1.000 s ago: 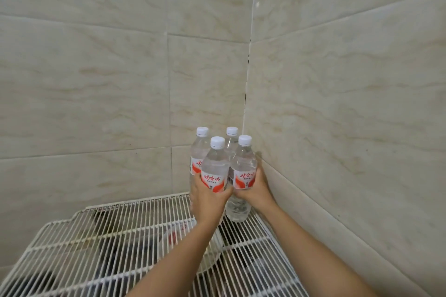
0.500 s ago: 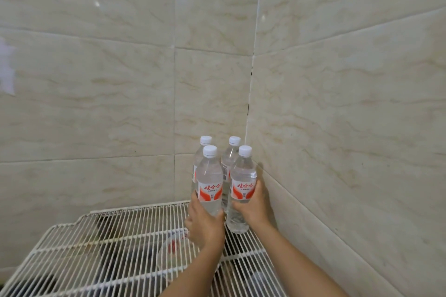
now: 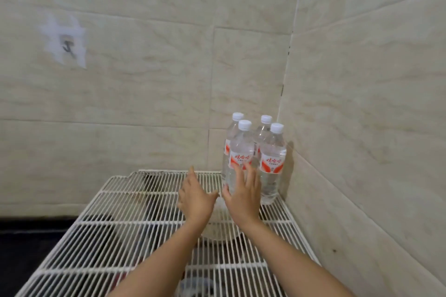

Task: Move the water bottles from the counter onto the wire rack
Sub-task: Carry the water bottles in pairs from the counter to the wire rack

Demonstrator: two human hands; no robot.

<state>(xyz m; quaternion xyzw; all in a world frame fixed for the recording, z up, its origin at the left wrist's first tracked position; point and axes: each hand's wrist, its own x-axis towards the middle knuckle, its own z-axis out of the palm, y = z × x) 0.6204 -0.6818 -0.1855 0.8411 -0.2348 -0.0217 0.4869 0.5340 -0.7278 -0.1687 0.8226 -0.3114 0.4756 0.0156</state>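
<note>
Marbled tile point(image 3: 144, 84), wire rack point(image 3: 120, 212), clear bottles point(image 3: 272, 149)

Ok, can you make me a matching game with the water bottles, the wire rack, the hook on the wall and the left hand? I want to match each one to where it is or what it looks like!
Things:
1. water bottles
2. wire rack
3. wall hook
4. left hand

Descriptions:
A. open, fingers straight, over the rack
B. fixed high on the tiled wall, far to the left
C. standing upright in the rack's far right corner
D. white, made of thin bars

Pairs: 1-C, 2-D, 3-B, 4-A
</note>
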